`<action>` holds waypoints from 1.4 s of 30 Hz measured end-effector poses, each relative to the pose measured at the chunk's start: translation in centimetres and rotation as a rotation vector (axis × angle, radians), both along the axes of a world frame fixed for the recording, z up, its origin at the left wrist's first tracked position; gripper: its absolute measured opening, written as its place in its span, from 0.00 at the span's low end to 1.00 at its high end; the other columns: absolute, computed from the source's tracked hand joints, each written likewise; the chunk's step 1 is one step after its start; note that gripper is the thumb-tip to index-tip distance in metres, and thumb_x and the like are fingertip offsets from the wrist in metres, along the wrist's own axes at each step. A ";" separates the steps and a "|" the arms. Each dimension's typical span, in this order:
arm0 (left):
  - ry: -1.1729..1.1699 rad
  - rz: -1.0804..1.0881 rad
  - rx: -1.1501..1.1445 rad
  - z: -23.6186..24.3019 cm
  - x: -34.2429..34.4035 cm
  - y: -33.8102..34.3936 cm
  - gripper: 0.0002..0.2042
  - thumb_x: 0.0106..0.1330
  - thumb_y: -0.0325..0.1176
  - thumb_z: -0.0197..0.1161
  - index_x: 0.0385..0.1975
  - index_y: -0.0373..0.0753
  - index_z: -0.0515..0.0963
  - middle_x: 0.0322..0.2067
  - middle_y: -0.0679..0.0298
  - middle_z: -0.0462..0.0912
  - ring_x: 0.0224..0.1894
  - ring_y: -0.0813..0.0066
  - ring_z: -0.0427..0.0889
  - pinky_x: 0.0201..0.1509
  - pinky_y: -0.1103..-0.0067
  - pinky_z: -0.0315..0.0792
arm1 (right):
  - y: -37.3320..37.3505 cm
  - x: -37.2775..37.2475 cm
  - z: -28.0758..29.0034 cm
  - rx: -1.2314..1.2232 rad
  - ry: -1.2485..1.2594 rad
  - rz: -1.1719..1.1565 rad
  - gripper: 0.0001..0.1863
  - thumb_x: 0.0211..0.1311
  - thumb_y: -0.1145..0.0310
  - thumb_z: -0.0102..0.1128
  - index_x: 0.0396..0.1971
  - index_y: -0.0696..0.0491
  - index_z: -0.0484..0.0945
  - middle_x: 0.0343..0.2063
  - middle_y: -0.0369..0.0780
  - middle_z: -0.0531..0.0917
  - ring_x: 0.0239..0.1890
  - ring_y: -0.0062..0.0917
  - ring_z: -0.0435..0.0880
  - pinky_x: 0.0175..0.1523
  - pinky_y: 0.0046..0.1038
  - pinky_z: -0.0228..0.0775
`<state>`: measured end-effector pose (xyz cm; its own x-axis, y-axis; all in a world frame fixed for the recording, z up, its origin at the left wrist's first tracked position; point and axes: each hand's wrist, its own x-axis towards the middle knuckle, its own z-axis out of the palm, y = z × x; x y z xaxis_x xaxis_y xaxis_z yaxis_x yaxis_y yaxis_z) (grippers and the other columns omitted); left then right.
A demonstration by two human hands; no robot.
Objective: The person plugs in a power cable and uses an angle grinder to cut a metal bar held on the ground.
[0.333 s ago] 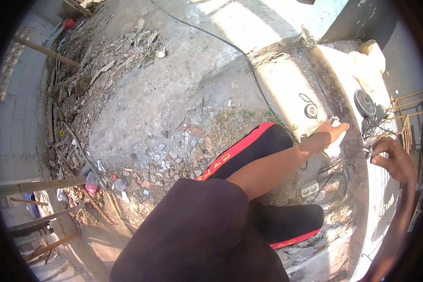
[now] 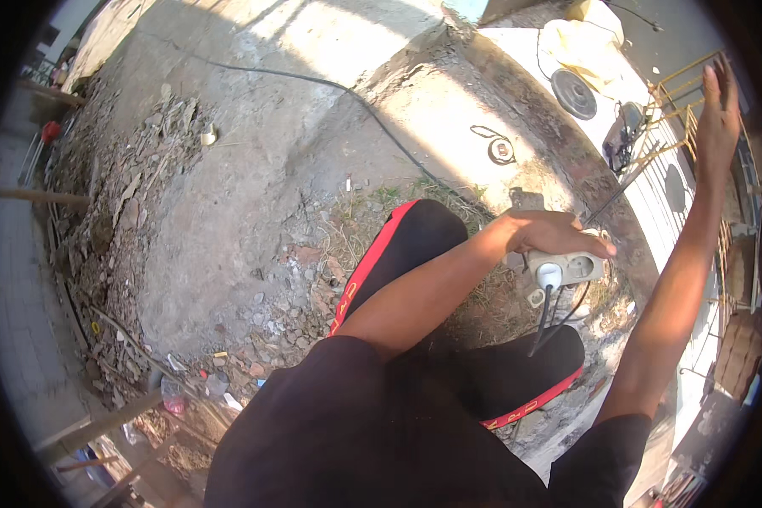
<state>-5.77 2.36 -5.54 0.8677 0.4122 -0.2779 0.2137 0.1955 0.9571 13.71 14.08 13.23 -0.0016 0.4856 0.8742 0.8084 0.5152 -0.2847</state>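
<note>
My left hand [image 2: 554, 233] grips a white power strip [image 2: 580, 267], with its fingers along the strip's far edge. A white plug [image 2: 549, 275] sits in one socket, and its dark cord hangs toward my knee. Part of another pale socket [image 2: 536, 297] shows just below the strip. My right hand [image 2: 719, 114] is raised at the far right with fingers stretched out, near a yellow wire rack [image 2: 681, 89]. I see nothing held in it.
A round dark disc [image 2: 573, 94] lies on the white ledge, near a pale sack [image 2: 580, 51] and tangled black cords [image 2: 625, 135]. A tape-measure-like round object [image 2: 500, 151] rests on sunlit concrete. A long black cable [image 2: 347, 89] crosses the ground. Rubble [image 2: 152, 152] covers the left.
My right hand has gone from a pinch near the cords to a stretched-out reach farther away. My left hand has shifted and the power strip now shows in it. The whole view has turned.
</note>
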 end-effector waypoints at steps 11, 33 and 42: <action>-0.358 -0.047 -0.159 4.6 -6.9 3.1 0.38 0.49 0.63 0.73 0.39 0.24 0.80 0.30 0.47 0.83 0.27 0.65 0.85 0.26 0.74 0.80 | -20.9 1.6 -20.8 -1.667 0.671 0.971 0.48 0.71 0.30 0.20 0.55 0.56 0.79 0.48 0.45 0.84 0.44 0.27 0.82 0.56 0.32 0.69; -0.274 1.154 0.032 0.2 -7.7 8.3 0.33 0.73 0.65 0.40 0.59 0.40 0.65 0.48 0.56 0.75 0.47 0.58 0.79 0.47 0.58 0.81 | -36.1 15.0 -45.2 -1.263 0.192 -0.524 0.28 0.53 0.67 0.69 0.56 0.56 0.74 0.53 0.51 0.78 0.57 0.50 0.76 0.60 0.42 0.71; -0.265 1.144 0.070 0.5 -1.2 3.6 0.38 0.74 0.66 0.34 0.58 0.32 0.68 0.48 0.57 0.79 0.46 0.66 0.81 0.51 0.70 0.76 | -22.3 7.4 -20.2 -0.940 0.487 0.158 0.30 0.67 0.45 0.58 0.52 0.60 0.77 0.49 0.52 0.81 0.51 0.38 0.82 0.55 0.37 0.72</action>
<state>-6.99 5.96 -5.03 0.0100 0.9959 -0.0903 -0.2599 0.0898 0.9615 21.07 -8.19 -7.02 0.1249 0.9895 0.0728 0.4439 0.0099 -0.8960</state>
